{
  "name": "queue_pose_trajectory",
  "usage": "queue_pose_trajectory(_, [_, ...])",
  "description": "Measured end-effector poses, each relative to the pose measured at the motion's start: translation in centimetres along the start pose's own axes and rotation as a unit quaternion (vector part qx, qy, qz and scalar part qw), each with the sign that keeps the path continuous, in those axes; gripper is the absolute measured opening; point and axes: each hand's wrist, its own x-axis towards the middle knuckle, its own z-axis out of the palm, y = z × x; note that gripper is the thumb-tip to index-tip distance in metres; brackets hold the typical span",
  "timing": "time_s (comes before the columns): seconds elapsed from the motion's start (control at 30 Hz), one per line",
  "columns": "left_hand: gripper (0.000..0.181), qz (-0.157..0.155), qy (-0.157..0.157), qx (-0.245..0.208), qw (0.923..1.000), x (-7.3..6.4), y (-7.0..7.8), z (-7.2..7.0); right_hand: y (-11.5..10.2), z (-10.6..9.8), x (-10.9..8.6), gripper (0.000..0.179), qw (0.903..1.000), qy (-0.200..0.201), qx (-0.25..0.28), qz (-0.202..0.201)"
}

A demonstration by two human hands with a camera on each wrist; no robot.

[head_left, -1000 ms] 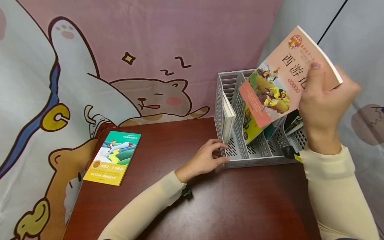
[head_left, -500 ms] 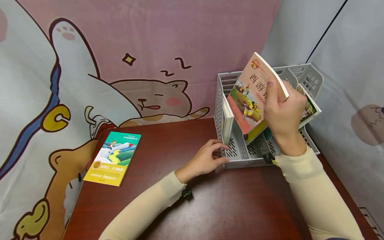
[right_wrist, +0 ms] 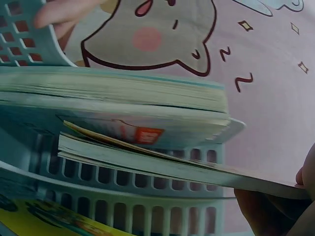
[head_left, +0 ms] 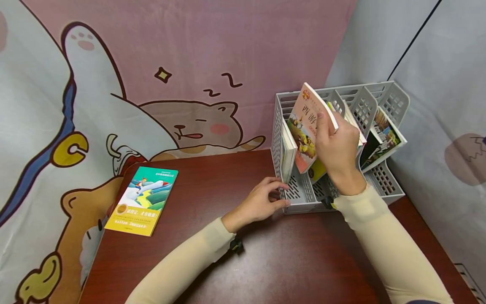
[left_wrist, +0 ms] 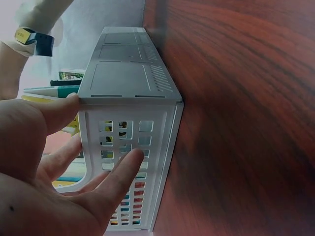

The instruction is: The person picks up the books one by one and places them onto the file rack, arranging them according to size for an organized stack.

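Note:
My right hand point(head_left: 338, 145) grips a pink paperback book point(head_left: 303, 116) near its top corner, thumb over the cover. Its lower part is down inside the grey file rack point(head_left: 307, 207), in the leftmost compartment. In the right wrist view the book point(right_wrist: 147, 162) slants between the rack's perforated divider and the books point(right_wrist: 123, 93) by the left wall. My left hand point(head_left: 262, 200) holds the rack's left front edge. The left wrist view shows its thumb on the front edge, one finger inside the side wall and another against the outside.
A yellow book point(head_left: 317, 171) stands in the adjoining compartment, with more books point(head_left: 383, 139) farther right. On the reddish-brown table point(head_left: 212, 181) a green and yellow book point(head_left: 142, 200) lies flat at the left. Cartoon-printed fabric point(head_left: 247, 50) hangs behind the table.
My right hand has brought the pink book left and down from above the rack into its leftmost compartment. The left hand has stayed on the rack's edge.

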Motion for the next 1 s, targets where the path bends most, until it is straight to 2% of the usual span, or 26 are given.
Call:
queue_pose_trajectory(0.17, [0.041, 0.000, 0.000, -0.004, 1.0000, 0.0, 0.0, 0.0, 0.4, 1.2, -0.6, 0.050, 0.9998, -0.017, -0.011, -0.001])
queue_pose_trajectory(0.4, [0.042, 0.001, -0.001, 0.009, 1.0000, -0.1, 0.0, -0.1, 1.1, 2.6, -1.6, 0.045, 0.9974, -0.070, -0.013, -0.013])
queue_pose_trajectory(0.67, [0.043, 0.007, 0.004, -0.004, 1.0000, -0.1, -0.1, 0.0, 1.3, 3.4, -2.3, 0.046, 0.9917, -0.129, -0.004, 0.002])
queue_pose_trajectory(0.87, [0.042, 0.010, 0.004, -0.002, 0.9999, -0.1, 0.0, -0.1, 1.3, 3.9, -3.0, 0.049, 0.9778, -0.208, 0.005, 0.023])
queue_pose_trajectory(1.0, [0.041, 0.011, 0.001, 0.004, 0.9999, -0.1, -0.1, -0.1, 1.5, 4.1, -3.5, 0.057, 0.9581, -0.280, 0.015, 0.056])
